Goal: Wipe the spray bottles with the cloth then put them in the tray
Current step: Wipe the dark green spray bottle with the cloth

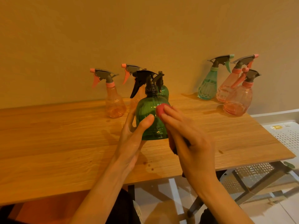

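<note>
I was looking into a plain home room: a wooden table (64, 143) against a bare wall (113, 29), with white perforated plastic racks (288, 136) beside it.

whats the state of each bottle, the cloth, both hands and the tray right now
dark green bottle: upright on the table, held and being wiped
second green bottle: upright, mostly hidden behind it
cloth: pressed against the dark green bottle
left hand: holds the bottle's side
right hand: presses the cloth
teal bottle: upright by the wall
white tray: right of the table, no bottle visible in it
</note>
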{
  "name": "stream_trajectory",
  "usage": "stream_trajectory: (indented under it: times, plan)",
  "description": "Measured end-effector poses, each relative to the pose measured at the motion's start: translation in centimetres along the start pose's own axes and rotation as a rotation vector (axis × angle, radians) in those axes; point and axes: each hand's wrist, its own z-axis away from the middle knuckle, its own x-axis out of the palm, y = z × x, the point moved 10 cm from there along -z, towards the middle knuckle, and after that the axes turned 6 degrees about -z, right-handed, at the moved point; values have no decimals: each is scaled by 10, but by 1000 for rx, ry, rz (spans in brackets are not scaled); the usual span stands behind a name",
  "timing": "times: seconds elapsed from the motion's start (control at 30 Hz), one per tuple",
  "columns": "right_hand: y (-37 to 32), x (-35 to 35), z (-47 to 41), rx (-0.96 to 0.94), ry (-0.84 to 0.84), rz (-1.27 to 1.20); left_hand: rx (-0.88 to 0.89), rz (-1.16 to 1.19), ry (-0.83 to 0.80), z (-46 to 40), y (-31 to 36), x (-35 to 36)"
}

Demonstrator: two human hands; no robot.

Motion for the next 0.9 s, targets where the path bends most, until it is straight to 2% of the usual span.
stream_trajectory:
  times: [0.33,0.5,0.7,0.9]
  plan:
    - [-1,0,29,-6,-14,40,16,-14,11,-2,4,-2]
    - [-5,-8,-17,-22,10,24,-8,-29,-55,1,-1,3]
    - [8,-13,-52,115,-85,-70,20,-81,-74,0,3,5]
    - [-2,-13,-9,19,-43,8,3,-38,-52,-3,-2,1]
